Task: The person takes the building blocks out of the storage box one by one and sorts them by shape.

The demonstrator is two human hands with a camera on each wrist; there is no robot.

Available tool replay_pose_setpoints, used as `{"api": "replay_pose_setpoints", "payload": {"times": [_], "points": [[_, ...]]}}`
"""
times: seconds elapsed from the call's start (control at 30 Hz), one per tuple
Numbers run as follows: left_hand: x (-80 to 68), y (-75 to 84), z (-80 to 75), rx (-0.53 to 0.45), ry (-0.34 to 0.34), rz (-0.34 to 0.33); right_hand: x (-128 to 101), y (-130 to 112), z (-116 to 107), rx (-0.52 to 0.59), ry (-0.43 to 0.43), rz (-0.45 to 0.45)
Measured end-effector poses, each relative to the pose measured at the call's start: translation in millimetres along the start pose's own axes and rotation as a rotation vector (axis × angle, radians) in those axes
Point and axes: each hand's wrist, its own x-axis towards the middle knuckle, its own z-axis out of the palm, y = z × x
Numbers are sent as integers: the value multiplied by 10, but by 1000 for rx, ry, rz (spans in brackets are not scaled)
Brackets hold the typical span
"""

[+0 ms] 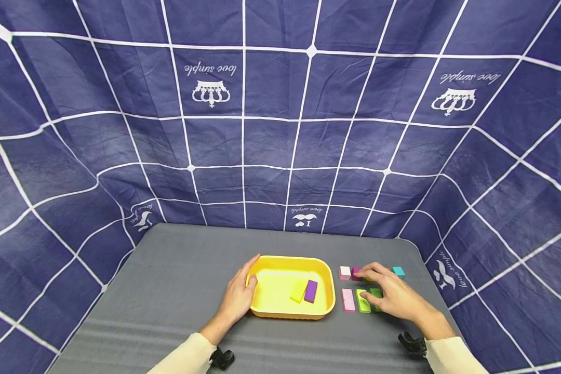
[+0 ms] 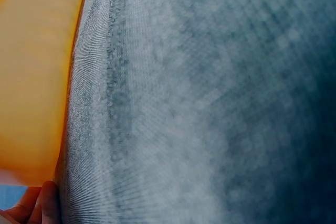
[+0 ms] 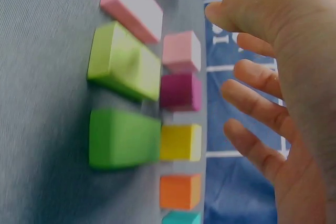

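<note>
Blue backdrop cloth with white grid lines fills everything from 9 through 12 to 3 o'clock; grey table takes the lower centre; yellow tray sits mid-table, its orange-yellow wall also seen in the left wrist view; left hand rests at the tray's 9 o'clock edge, fingers relaxed and laid along the rim, thumb at the near corner, touching rather than curling round it; a fingertip shows just under the tray wall in the left wrist view; right hand lies at the tray's 3 o'clock, over the rows of blocks, fingers spread and loosely bent, holding nothing in the right wrist view; whether fingertips touch a block, cannot tell; inside the tray, toward its 4 o'clock corner, yellow block and purple block lie side by side, touching; outside, long pink block, lime block and green block form the near row; far row at 12 o'clock of them: small pink cube, magenta cube, yellow cube, orange cube, teal cube; the hand hides most of the middle ones in the head view.
</note>
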Motion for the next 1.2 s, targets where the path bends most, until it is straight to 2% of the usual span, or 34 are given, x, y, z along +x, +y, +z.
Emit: {"api": "replay_pose_setpoints", "payload": {"times": [0.3,0.57,0.9,1.2], "points": [[1,-7,8,-4,2,2,218,-199,18,65,-57,-32],[2,-6,4,-7,0,0,440,-360,68,74,-122,-92],[-6,4,-8,1,0,2,719,-559,165,-12,-178,-168],[-8,3,11,0,0,-7,978,-691,233,-29,-321,-182]]}}
